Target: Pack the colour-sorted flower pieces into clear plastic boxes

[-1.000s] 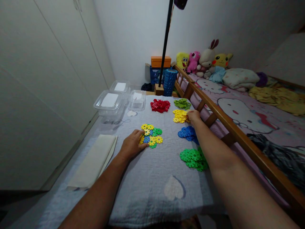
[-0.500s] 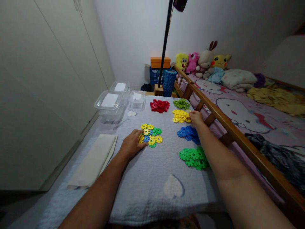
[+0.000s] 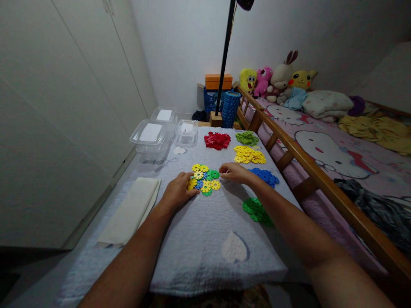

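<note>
A mixed cluster of flat, notched flower-shaped plastic discs (image 3: 206,186) in yellow, green and blue lies mid-table. My left hand (image 3: 178,189) rests at its left edge, thumb and fingers spread around the yellow and blue discs there. At the cluster's right side is my right hand (image 3: 236,173), its fingers loosely bent close to the green discs; nothing shows between them. Farther right are sorted piles of yellow discs (image 3: 249,155), blue discs (image 3: 265,176) and green discs (image 3: 255,209). My right wrist and forearm partly cover the blue and green piles.
Red pieces (image 3: 217,140) and light-green pieces (image 3: 247,137) are heaped at the far end. Clear lidded boxes (image 3: 150,136) stand back left, near a folded cream cloth (image 3: 130,211). A wooden bed rail (image 3: 289,149) runs along the right, and a black pole (image 3: 225,55) rises behind.
My right hand has left the yellow pile and moved left and toward me, to the mixed cluster. The yellow pile now shows fully. My left hand stays at the cluster.
</note>
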Demonstrator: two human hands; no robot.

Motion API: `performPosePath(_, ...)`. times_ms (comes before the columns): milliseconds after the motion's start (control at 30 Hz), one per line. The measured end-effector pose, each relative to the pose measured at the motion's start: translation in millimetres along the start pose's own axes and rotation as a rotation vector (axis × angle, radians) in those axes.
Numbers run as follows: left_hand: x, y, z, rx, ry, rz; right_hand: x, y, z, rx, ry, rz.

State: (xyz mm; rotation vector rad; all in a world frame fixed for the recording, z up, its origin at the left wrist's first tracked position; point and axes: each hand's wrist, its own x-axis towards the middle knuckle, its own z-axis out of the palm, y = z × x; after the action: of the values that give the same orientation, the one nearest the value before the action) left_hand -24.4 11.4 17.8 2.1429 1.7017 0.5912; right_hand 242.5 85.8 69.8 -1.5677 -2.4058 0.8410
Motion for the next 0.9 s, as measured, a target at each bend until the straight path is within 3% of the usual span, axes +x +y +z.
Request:
performPosePath(100, 1.9, -3.2, 3.4, -0.029, 0.014, 0.027, 8.1, -8.2, 18.0, -0.161, 0.061, -0.021)
performPosePath(267, 6.0, -8.2, 9.5, -0.059, 0.036, 0.071, 16.4, -8.6, 35.1, -0.240, 0.077, -0.031)
performPosePath(467, 7.8, -7.8, 13.3, -0.104, 0.041, 0.086, 15.9, -11.8, 32.8, -0.288, 0.100, -0.026)
performPosePath(567, 7.3, -7.7, 13.6, -0.130, 0.042, 0.098, 10.9, -10.1, 26.9, -0.254, 0.186, -0.021)
performPosePath(733, 6.5, -6.7, 12.1, -0.147, 0.039, 0.085, -17.9, 11.5, 5.6, -0.007, 0.326, 0.031)
performPosePath(900, 5.7, -1.8, 9.4, -0.138, 0.029, 0.072, -73.5, 45.6, -17.2, 0.311, 0.271, 0.118)
